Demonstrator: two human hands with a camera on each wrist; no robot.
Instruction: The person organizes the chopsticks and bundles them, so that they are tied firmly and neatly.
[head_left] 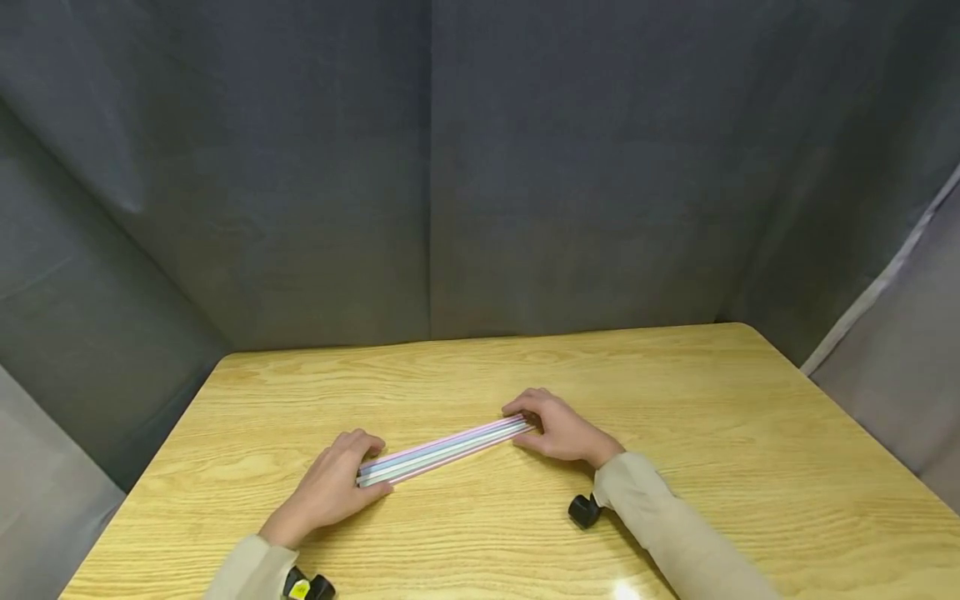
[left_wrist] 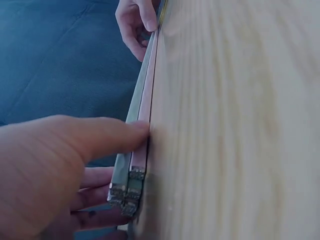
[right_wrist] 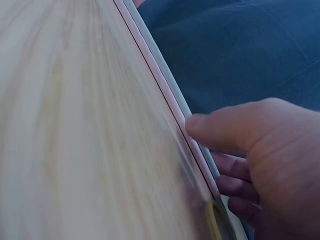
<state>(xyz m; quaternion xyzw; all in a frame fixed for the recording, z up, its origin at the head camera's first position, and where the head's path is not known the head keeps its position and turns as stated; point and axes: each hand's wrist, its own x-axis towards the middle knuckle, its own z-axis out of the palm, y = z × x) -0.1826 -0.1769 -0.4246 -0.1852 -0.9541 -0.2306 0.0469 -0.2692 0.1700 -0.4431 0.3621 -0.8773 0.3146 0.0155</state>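
A bundle of slim pastel chopsticks (head_left: 442, 451), in pink, blue and pale green, lies low along the tabletop between the two hands. It slants up to the right in the head view. My left hand (head_left: 339, 477) grips the left end, thumb on the near side and fingers on the far side. Squared, dark-patterned chopstick ends (left_wrist: 129, 191) show below that thumb in the left wrist view. At the other end my right hand (head_left: 558, 427) holds the bundle between thumb and fingers. In the right wrist view its thumb (right_wrist: 220, 125) touches a pale chopstick; the far tips are partly hidden.
The wood-grain table (head_left: 465, 550) extends around both hands. Dark grey curtains (head_left: 427, 167) hang behind it and at the sides. Each wrist carries a small black camera, such as the right one (head_left: 583, 511), close above the table.
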